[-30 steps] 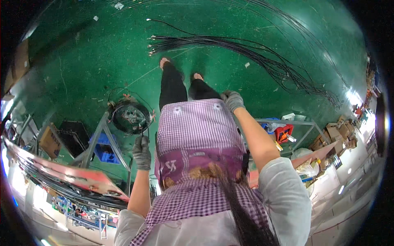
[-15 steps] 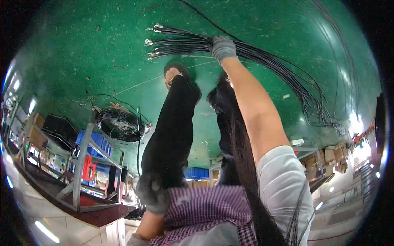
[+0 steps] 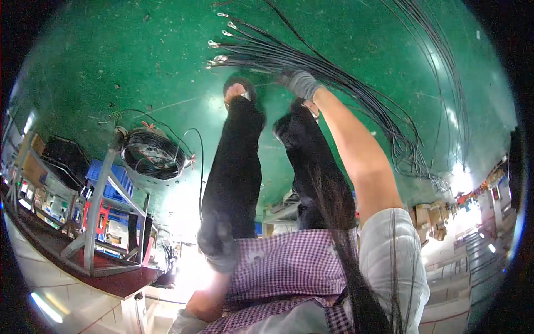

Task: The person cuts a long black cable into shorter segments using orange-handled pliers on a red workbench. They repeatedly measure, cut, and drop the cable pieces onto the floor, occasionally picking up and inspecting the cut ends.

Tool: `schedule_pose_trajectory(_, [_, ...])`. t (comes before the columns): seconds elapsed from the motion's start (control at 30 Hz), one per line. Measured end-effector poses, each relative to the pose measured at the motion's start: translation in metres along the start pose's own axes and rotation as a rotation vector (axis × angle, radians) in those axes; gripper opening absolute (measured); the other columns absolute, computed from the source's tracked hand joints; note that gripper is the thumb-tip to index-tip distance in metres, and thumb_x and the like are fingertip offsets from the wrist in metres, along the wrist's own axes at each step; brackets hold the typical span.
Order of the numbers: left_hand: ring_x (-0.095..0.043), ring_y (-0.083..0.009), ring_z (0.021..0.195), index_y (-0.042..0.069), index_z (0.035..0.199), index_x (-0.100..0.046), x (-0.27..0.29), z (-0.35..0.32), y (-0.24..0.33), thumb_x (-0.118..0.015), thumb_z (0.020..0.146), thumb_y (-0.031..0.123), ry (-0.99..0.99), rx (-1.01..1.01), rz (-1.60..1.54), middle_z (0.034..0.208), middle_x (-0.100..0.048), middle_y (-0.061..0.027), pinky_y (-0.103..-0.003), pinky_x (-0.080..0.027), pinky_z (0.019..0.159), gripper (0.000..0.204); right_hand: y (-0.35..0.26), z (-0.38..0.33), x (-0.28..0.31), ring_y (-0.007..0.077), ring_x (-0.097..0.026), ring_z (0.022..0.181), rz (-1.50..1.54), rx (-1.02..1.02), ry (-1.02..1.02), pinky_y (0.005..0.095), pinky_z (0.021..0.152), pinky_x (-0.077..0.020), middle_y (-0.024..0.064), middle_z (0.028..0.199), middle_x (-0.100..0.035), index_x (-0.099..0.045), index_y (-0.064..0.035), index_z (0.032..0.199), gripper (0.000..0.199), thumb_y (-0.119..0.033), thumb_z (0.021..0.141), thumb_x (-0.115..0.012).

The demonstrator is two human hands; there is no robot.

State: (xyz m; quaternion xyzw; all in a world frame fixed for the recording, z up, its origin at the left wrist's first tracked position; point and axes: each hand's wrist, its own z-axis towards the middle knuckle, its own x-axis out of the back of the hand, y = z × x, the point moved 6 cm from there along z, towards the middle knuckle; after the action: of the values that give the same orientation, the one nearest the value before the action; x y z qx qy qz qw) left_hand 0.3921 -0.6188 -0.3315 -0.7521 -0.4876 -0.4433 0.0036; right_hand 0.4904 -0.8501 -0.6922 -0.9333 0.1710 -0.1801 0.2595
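A bundle of black cables with silver ring terminals at its left ends lies fanned out across the green floor. My right hand, in a grey knitted glove, is at the near edge of that bundle, just beyond my feet. Its dark fingertips blend with the cables, so whether they grip any is not visible. My left hand, also gloved, is close against my left trouser leg above the apron. Its fingers are blurred and dark against the black cloth.
A coil of black cable with red ties hangs by a metal-framed table on the left. Blue crates stand behind the frame. More loose cables trail along the floor at upper right. Cardboard boxes are piled at the right.
My right hand has shifted from around the middle of the bundle to its near edge. The terminal ends have spread further apart. My left hand remains by my leg, and the view has shifted slightly.
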Motion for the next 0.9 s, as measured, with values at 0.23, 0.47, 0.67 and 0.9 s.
schedule_pose_trajectory(0.23, [-0.05, -0.0149, 0.079, 0.0, 0.102, -0.046, 0.038, 0.052, 0.009, -0.044, 0.079, 0.016, 0.009, 0.184, -0.006, 0.088, -0.052, -0.008, -0.026, -0.041, 0.068, 0.028, -0.237, -0.158, 0.034, 0.0298, -0.056, 0.067, 0.176, 0.457, -0.031, 0.0392, 0.057, -0.0457, 0.0164, 0.081, -0.055, -0.049, -0.0058, 0.096, 0.027, -0.014, 0.071, -0.042])
schedule_pose_trajectory(0.47, [-0.049, -0.0211, 0.092, -0.001, 0.11, -0.041, 0.212, 0.038, 0.156, -0.046, 0.08, 0.013, 0.764, -0.298, 0.413, 0.106, -0.048, -0.0129, -0.029, -0.041, 0.079, 0.033, -0.48, -0.211, 0.047, 0.0266, -0.054, 0.059, 0.435, 1.465, 0.095, 0.0339, 0.054, -0.046, 0.0139, 0.065, -0.053, -0.051, -0.0021, 0.084, 0.023, -0.022, 0.077, -0.043])
schedule_pose_trajectory(0.67, [-0.05, -0.0204, 0.084, -0.002, 0.099, -0.045, 0.118, 0.042, 0.126, -0.047, 0.079, 0.009, 0.637, -0.112, 1.939, 0.096, -0.051, -0.0143, -0.032, -0.043, 0.072, 0.023, -0.353, -0.142, 0.032, 0.027, -0.057, 0.063, -0.289, 1.159, 0.127, 0.039, 0.047, -0.0438, 0.0125, 0.081, -0.055, -0.048, -0.0104, 0.097, 0.024, -0.011, 0.074, -0.039])
schedule_pose_trajectory(0.9, [-0.049, -0.0154, 0.068, 0.003, 0.079, -0.048, -0.024, 0.043, 0.024, -0.05, 0.073, 0.009, -0.36, -0.85, 4.07, 0.074, -0.049, -0.0066, -0.03, -0.042, 0.064, 0.009, 0.013, 0.055, 0.178, 0.0271, -0.054, 0.081, -0.886, -0.195, 0.374, 0.0328, 0.066, -0.0443, 0.014, 0.087, -0.056, -0.056, -0.0087, 0.085, 0.024, -0.023, 0.078, -0.039])
